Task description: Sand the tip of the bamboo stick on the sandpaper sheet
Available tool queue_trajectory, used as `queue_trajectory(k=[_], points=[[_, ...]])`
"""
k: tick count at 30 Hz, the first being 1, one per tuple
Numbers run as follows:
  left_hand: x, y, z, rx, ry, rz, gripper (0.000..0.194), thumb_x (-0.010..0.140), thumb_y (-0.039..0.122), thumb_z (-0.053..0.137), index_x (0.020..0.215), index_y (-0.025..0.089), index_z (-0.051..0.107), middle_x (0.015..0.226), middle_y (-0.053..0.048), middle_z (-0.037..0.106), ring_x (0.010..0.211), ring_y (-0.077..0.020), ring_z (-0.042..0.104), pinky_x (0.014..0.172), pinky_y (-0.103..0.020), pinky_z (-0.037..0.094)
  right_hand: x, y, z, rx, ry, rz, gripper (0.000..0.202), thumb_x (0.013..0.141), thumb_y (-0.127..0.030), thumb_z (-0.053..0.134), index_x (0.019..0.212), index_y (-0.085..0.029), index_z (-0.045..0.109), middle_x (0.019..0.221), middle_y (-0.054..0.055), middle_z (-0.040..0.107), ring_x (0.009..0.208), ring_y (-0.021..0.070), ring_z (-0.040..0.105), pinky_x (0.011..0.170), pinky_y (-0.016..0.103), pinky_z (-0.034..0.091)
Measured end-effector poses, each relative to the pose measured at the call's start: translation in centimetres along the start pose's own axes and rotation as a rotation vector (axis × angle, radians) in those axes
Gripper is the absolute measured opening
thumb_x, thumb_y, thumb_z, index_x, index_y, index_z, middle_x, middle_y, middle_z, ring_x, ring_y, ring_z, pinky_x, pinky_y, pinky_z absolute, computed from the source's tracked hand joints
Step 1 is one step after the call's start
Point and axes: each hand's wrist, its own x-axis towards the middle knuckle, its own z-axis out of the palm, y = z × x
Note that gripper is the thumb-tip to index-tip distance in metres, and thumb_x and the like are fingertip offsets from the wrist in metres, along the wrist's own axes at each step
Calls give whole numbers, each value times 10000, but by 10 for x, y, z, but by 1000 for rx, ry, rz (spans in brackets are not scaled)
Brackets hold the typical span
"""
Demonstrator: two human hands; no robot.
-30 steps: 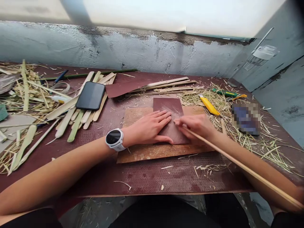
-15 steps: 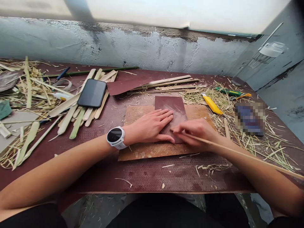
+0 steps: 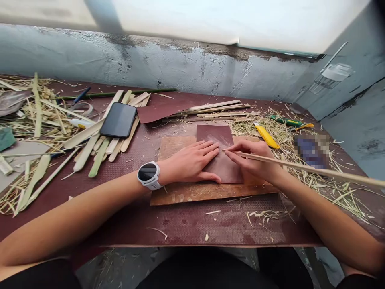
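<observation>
My left hand [image 3: 192,162] lies flat with its fingers stretched out, pressing on a dark red-brown sheet of sandpaper [image 3: 214,134]. Pale dust marks the sheet's middle. Under the sandpaper is a thin brown wooden board [image 3: 180,194]. My right hand [image 3: 254,160] pinches a long thin bamboo strip [image 3: 300,164] near its tip. That tip is at the sandpaper, just right of my left fingertips. The strip's other end runs past my right forearm and out of the frame at the right.
A phone [image 3: 118,119] rests on several flat bamboo strips [image 3: 87,154] at left. Another sandpaper sheet [image 3: 162,110] and more strips lie at the back. A yellow utility knife [image 3: 266,135] sits among shavings [image 3: 300,180] on the right. A wall [image 3: 168,64] bounds the table behind.
My right hand has moved a little away from me over the sandpaper, and the bamboo strip's far end has swung up. My left hand has stayed in place.
</observation>
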Motion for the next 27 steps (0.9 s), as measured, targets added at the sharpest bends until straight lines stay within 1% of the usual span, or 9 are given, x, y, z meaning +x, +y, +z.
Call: queue_trajectory(k=[3,6,11,13,16,18,21,24,27], points=[[0,-1,-1,-32,18,19,1011,959,822,419,1537,-7,460,1633,-248,414,1543,-370,391,1308,-450,268,1,-10,0,263,35,69,209,880,-411,812,900,-205,793,837,44,767,739,157,672,688,300,497],[-1,-1,-2,-104,68,24,899,989,747,493,1508,13,483,1593,-250,477,1498,-370,463,1290,-501,313,-1,-14,1,443,29,146,203,848,-400,850,907,-211,809,809,38,763,701,140,665,634,280,493],[-1,2,-3,-276,330,31,505,1059,514,574,1385,129,571,1342,-147,717,1240,-271,700,1164,-486,504,-4,-10,2,642,-13,223,167,835,-378,865,912,-234,828,831,36,782,691,125,686,595,241,503],[-1,4,-3,-303,427,50,341,1064,402,607,1299,156,622,1232,-93,771,1122,-228,753,1148,-470,529,-5,-9,2,683,-41,231,161,838,-366,865,939,-245,831,861,41,798,749,142,725,656,246,542],[0,7,-3,-314,502,101,200,1058,257,624,1229,155,648,1114,-40,808,938,-168,789,1163,-454,526,-6,-8,2,739,-92,241,180,843,-351,863,984,-246,827,854,44,808,772,162,756,720,272,581],[0,7,-3,-293,529,119,165,1062,235,614,1200,155,655,1063,-31,815,887,-159,789,1127,-431,555,-7,-8,1,768,-108,241,188,845,-346,862,994,-239,820,830,42,806,750,165,758,717,278,589],[0,6,-3,-221,556,95,196,1090,317,558,1124,159,668,1014,-62,812,905,-197,790,970,-385,623,-9,-11,0,793,-98,233,204,859,-353,849,1021,-235,809,849,47,811,769,168,761,694,269,585],[-2,6,-6,-216,502,38,280,1120,370,474,1107,153,650,950,-83,796,854,-210,781,759,-316,610,-9,-15,0,838,-88,220,226,890,-360,822,1082,-242,799,917,58,823,695,139,730,618,246,559],[-4,7,-12,-269,431,-16,314,1141,377,401,1136,150,616,895,-71,777,776,-186,755,671,-278,550,-10,-17,3,875,-60,196,225,929,-343,782,1133,-249,791,946,64,827,566,94,645,517,222,500]])
